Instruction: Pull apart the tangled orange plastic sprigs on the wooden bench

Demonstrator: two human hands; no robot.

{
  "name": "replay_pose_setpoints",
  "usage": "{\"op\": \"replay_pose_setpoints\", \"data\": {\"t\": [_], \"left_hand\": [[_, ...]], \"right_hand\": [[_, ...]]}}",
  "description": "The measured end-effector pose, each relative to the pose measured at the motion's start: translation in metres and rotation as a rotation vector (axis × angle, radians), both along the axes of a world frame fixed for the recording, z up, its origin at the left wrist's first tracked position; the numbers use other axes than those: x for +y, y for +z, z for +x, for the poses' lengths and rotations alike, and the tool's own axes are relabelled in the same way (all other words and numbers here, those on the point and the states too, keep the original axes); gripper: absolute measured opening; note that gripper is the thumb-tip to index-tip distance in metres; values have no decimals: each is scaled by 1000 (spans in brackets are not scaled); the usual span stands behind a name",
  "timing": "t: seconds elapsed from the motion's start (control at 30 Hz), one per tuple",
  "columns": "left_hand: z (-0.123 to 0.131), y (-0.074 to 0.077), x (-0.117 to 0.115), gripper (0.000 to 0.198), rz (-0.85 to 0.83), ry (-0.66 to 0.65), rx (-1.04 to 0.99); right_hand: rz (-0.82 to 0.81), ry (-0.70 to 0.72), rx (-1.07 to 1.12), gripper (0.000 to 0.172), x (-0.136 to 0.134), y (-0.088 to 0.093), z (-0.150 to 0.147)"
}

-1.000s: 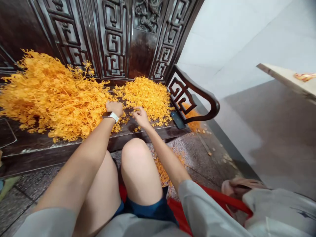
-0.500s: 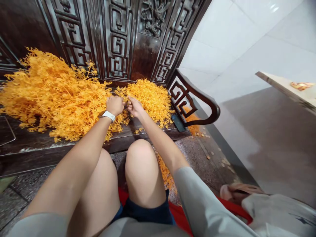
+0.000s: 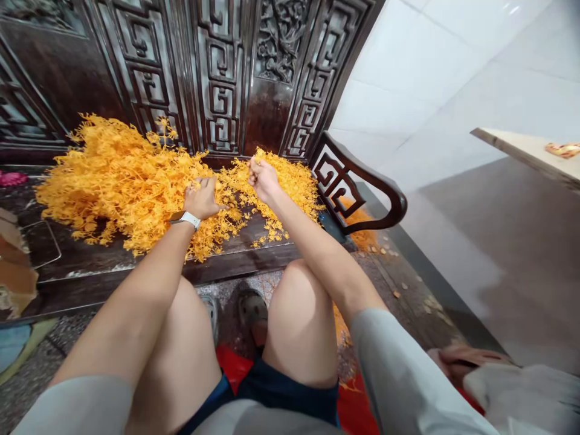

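A large heap of yellow-orange, branching plastic-looking sprigs (image 3: 122, 187) lies on the dark wooden bench (image 3: 104, 260). To its right is a lower pile of short yellow pieces (image 3: 296, 181). My left hand (image 3: 200, 196), with a white-banded watch (image 3: 188, 219) at the wrist, rests at the right side of the large heap, thumb stretched out and fingers apart; the fingertips are partly lost among the sprigs. Over the left part of the smaller pile, my right hand (image 3: 264, 179) is closed with fingers curled. Whatever it may hold is too small to make out.
The carved bench back (image 3: 222, 90) rises behind the heaps, and a curved armrest (image 3: 362, 181) bounds the right. A dark phone (image 3: 333, 226) lies beside the armrest. At left are a cardboard box (image 3: 16, 266) and a wire handle (image 3: 57, 241). Orange bits (image 3: 360, 229) litter the floor.
My hands, close together before, have moved apart. The left has gone left onto the large heap and its fingers have spread; the right has gone right and up over the small pile.
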State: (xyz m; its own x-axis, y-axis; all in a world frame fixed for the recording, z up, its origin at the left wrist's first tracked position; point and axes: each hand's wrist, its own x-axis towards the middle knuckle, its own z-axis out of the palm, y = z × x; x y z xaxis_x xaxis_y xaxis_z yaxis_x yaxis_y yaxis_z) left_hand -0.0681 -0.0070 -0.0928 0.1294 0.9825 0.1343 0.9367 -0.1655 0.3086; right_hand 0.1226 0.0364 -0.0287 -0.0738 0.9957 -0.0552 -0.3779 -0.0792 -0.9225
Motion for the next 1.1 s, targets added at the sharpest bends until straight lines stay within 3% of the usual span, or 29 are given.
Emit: {"op": "replay_pose_setpoints", "data": {"t": [0.17, 0.37, 0.5, 0.73, 0.93, 1.0, 1.1], "left_hand": [[-3, 4, -7, 107, 20, 28, -7], [-8, 3, -14, 106, -57, 21, 38], [-16, 7, -16, 118, -110, 22, 61], [-28, 14, -18, 142, -282, 39, 73], [-36, 10, -17, 151, -342, 49, 92], [-42, 6, -17, 154, -406, 55, 100], [-50, -3, -18, 159, -487, 23, 189]], "right_hand": [[-6, -113, 37, 32, 1, 16, 18], [0, -154, 75, 32, -9, 22, 40], [-6, -188, 129, 29, -10, 30, 46], [104, -150, 178, 32, -24, 61, 65], [206, -118, 104, 33, -36, 73, 59], [219, -81, 253, 30, -44, 86, 64], [220, 39, 874, 31, -63, 127, 89]]}}
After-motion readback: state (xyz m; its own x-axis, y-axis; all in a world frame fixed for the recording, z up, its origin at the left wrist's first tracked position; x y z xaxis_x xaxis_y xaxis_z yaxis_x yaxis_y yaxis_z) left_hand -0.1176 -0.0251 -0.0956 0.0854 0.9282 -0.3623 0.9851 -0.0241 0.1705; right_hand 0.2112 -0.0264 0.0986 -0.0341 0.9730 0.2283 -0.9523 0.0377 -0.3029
